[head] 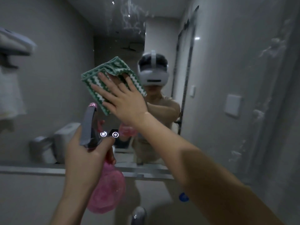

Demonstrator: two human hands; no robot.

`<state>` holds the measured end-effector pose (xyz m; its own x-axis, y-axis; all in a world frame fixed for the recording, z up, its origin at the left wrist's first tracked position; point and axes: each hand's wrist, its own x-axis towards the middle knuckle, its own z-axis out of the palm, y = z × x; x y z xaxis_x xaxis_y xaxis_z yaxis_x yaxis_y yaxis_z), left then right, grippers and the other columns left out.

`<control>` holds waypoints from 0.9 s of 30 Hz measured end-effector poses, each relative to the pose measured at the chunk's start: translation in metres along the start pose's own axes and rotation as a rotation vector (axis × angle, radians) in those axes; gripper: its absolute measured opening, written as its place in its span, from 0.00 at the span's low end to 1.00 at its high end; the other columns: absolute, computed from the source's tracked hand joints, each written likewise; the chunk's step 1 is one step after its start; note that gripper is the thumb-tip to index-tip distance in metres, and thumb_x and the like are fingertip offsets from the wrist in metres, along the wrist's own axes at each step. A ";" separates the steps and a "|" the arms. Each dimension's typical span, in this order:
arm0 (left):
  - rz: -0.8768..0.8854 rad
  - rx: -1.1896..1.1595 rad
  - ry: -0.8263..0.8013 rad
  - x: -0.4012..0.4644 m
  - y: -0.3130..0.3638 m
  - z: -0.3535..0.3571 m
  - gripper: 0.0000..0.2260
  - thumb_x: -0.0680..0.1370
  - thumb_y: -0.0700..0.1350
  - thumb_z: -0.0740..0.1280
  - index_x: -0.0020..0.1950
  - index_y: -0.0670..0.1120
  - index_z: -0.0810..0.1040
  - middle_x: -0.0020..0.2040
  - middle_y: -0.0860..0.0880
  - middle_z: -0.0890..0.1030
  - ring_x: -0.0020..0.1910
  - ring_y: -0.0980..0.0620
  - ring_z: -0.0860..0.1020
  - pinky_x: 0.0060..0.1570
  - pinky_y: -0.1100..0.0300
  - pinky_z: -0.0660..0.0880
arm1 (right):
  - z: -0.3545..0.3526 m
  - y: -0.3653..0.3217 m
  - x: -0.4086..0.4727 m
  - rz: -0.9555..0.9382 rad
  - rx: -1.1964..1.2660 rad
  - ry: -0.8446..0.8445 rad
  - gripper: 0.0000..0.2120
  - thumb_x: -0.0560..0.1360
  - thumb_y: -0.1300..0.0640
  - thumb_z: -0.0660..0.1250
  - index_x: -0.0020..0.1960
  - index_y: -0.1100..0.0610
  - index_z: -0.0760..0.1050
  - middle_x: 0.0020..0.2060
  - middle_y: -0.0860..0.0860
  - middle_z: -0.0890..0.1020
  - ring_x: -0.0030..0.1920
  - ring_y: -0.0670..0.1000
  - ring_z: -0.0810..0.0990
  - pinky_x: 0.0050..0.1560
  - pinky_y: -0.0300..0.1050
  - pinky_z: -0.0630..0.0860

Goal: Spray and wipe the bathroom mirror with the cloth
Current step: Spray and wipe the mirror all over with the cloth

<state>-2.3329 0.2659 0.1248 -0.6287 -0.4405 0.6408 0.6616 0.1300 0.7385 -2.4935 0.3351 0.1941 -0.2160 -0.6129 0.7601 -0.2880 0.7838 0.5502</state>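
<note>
Right hand (123,98) flat, fingers spread, presses green cloth (103,82) on mirror (65,78) centre; left hand (84,158) grips pink spray bottle (107,189) near, below-left; streaks lie above cloth

Head camera faces the mirror (65,78) close, at hand height.

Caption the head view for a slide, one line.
Right hand presses a green-and-white cloth flat on the mirror while the left hand grips a pink spray bottle.
</note>
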 end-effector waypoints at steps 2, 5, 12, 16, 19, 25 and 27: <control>-0.005 0.023 -0.040 -0.006 0.003 0.017 0.20 0.63 0.44 0.74 0.49 0.37 0.74 0.25 0.38 0.74 0.19 0.47 0.72 0.25 0.59 0.70 | -0.008 0.028 -0.015 0.050 0.004 0.024 0.23 0.80 0.44 0.50 0.75 0.43 0.59 0.75 0.49 0.61 0.68 0.53 0.71 0.73 0.55 0.49; 0.017 0.081 -0.102 -0.020 0.006 0.047 0.15 0.64 0.45 0.73 0.44 0.39 0.74 0.28 0.36 0.75 0.23 0.44 0.74 0.25 0.59 0.71 | -0.016 0.073 -0.049 0.126 -0.037 0.016 0.24 0.81 0.44 0.49 0.77 0.44 0.54 0.77 0.50 0.56 0.75 0.52 0.58 0.74 0.55 0.44; -0.016 0.084 -0.218 -0.063 0.009 0.130 0.08 0.66 0.42 0.72 0.39 0.53 0.78 0.29 0.42 0.76 0.28 0.44 0.75 0.31 0.49 0.75 | -0.020 0.161 -0.153 0.348 -0.078 0.077 0.24 0.81 0.44 0.54 0.76 0.45 0.59 0.76 0.52 0.60 0.76 0.52 0.57 0.72 0.58 0.51; 0.007 0.055 -0.277 -0.081 0.005 0.172 0.08 0.68 0.39 0.72 0.38 0.49 0.75 0.29 0.41 0.77 0.30 0.39 0.76 0.33 0.50 0.74 | -0.019 0.201 -0.207 0.412 -0.101 0.081 0.24 0.81 0.43 0.53 0.75 0.47 0.61 0.75 0.53 0.62 0.75 0.53 0.58 0.71 0.57 0.57; -0.007 0.030 -0.312 -0.093 0.002 0.195 0.08 0.68 0.40 0.72 0.37 0.46 0.72 0.30 0.36 0.76 0.30 0.35 0.75 0.33 0.47 0.74 | -0.018 0.215 -0.232 0.463 -0.107 0.045 0.25 0.81 0.42 0.51 0.76 0.46 0.57 0.76 0.53 0.60 0.76 0.52 0.55 0.72 0.56 0.51; -0.115 0.023 -0.384 -0.116 -0.019 0.217 0.07 0.70 0.32 0.68 0.41 0.42 0.73 0.30 0.33 0.74 0.24 0.46 0.73 0.24 0.65 0.71 | -0.008 0.206 -0.256 0.677 -0.015 0.094 0.26 0.81 0.42 0.49 0.77 0.48 0.53 0.77 0.55 0.56 0.76 0.53 0.49 0.74 0.53 0.41; -0.142 0.031 -0.387 -0.122 -0.031 0.219 0.09 0.69 0.32 0.69 0.43 0.43 0.74 0.30 0.33 0.74 0.24 0.44 0.72 0.24 0.63 0.71 | -0.002 0.192 -0.267 0.752 0.010 0.115 0.26 0.81 0.42 0.47 0.77 0.49 0.54 0.76 0.56 0.56 0.76 0.55 0.51 0.74 0.56 0.46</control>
<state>-2.3662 0.5098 0.0692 -0.8242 -0.0898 0.5592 0.5483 0.1210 0.8275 -2.4896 0.6490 0.0976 -0.2593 0.1010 0.9605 -0.1099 0.9850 -0.1333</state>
